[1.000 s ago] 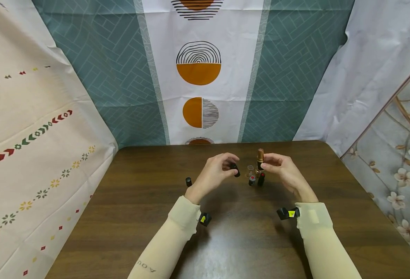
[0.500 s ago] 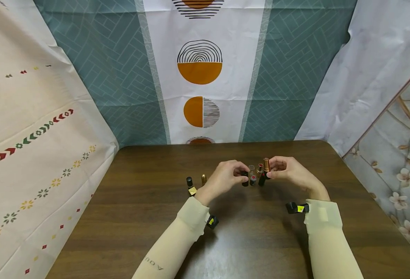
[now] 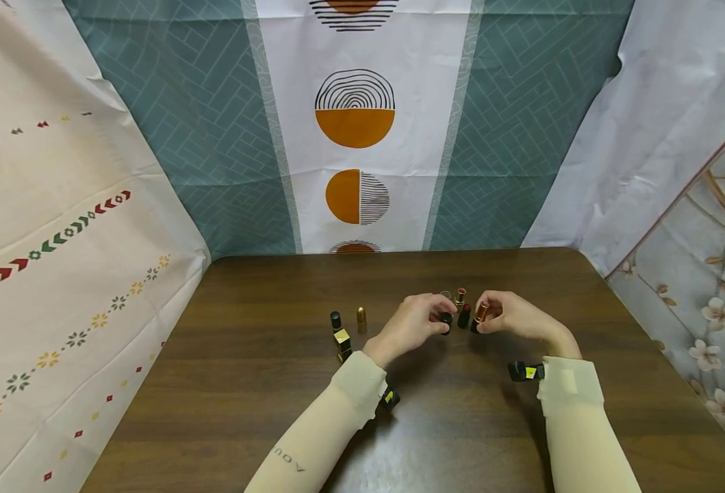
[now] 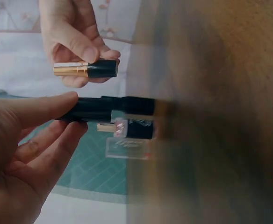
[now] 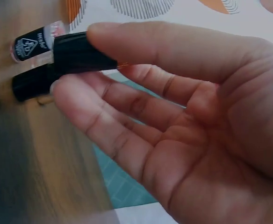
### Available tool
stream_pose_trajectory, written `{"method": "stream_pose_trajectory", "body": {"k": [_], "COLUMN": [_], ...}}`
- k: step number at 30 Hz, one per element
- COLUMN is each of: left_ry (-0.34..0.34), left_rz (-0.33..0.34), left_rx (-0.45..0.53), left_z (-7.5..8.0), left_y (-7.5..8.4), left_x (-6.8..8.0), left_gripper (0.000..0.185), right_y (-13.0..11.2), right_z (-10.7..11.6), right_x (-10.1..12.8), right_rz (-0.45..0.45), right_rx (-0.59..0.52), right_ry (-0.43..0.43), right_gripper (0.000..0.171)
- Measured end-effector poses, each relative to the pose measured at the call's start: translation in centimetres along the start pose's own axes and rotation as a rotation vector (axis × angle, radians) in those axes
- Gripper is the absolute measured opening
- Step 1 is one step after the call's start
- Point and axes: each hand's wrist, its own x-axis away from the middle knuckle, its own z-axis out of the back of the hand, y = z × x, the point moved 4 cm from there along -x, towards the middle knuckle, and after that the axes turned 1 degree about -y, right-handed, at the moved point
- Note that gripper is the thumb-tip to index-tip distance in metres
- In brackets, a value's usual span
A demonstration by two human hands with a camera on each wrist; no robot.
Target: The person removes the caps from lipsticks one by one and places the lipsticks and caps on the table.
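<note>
My left hand (image 3: 413, 320) pinches a black lipstick cap (image 4: 86, 110) between thumb and fingertips, low over the table. To its right, my right hand (image 3: 516, 315) holds a lipstick (image 3: 482, 312) with a gold upper part and black base, slightly tilted. Whether its base touches the table I cannot tell. Between the hands stands an uncapped red lipstick (image 3: 464, 315) with a black body. Just behind is a gold-bodied red lipstick (image 3: 461, 296). A black lipstick with a printed label (image 5: 30, 44) is largely hidden by my left hand in the head view, beside a clear cap (image 4: 127, 148).
Left of my left hand, a black cap (image 3: 335, 320), a gold round-topped piece (image 3: 361, 319) and a gold square-topped piece (image 3: 342, 338) stand on the brown table (image 3: 263, 383). Patterned cloth (image 3: 233, 137) hangs behind the table's far edge.
My left hand has moved right and nearer with the black cap, up to the standing lipsticks. My right hand has lowered the gold-and-black lipstick and shifted it right.
</note>
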Motion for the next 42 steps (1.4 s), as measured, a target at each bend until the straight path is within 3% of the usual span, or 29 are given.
{"method": "stream_pose_trajectory", "body": {"k": [8, 18, 42], "left_ry": [-0.018, -0.058, -0.108], "left_rz": [0.038, 0.048, 0.049], "left_rx": [-0.034, -0.094, -0.148], "left_z": [-2.1, -3.4, -4.4], "left_y": [-0.6, -1.0, -0.9], "left_x": [-0.9, -0.9, -1.1], "left_gripper": [0.024, 0.022, 0.022], "right_y": [1.2, 2.0, 2.5], "right_z": [-0.6, -2.0, -2.8], "right_x": [-0.3, -0.7, -1.1], "right_rz": [-0.05, -0.073, -0.139], "right_rx": [0.045, 0.07, 0.036], "right_ry": [-0.028, -0.073, -0.124], "right_gripper": [0.023, 0.025, 0.032]}}
